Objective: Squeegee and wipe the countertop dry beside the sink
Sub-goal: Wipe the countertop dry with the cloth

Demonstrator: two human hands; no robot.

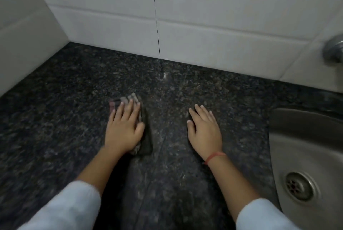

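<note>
Left fingers [130,108] extended and pressed close together, flat on top of folded cloth [138,106], thumb splayed to the right against cloth edge; no pinch, only downward pressure from left hand [124,129]. Cloth checked, dark and damp-looking, bunched under palm, far edge poking out past fingertips, near-right edge showing by wrist; slightly blurred, weave unclear. Right fingers [201,113] loosely spread, palm-down on bare stone, holding nothing; right hand [206,131] well right of cloth, between cloth and sink [304,136], red thread [215,156] on wrist. Countertop [65,118] dark speckled granite, faint wet sheen and streaks toward far middle near tiled wall [204,25]; no squeegee in view. Tap fitting [334,49] at far right edge, partly cut off. Handling estimate: cloth light, soft, limp, likely heavier and clingier when wet; drags rather than slides on stone, tends to roll or bunch if pushed from one edge only. Best contact judged as flat palm over centre of fold, fingers spread toward leading edge to keep it flat; lifting better done by gathering middle in a fist. Granite hard and smooth, probably slick where wet, so bracing hand could slip
</note>
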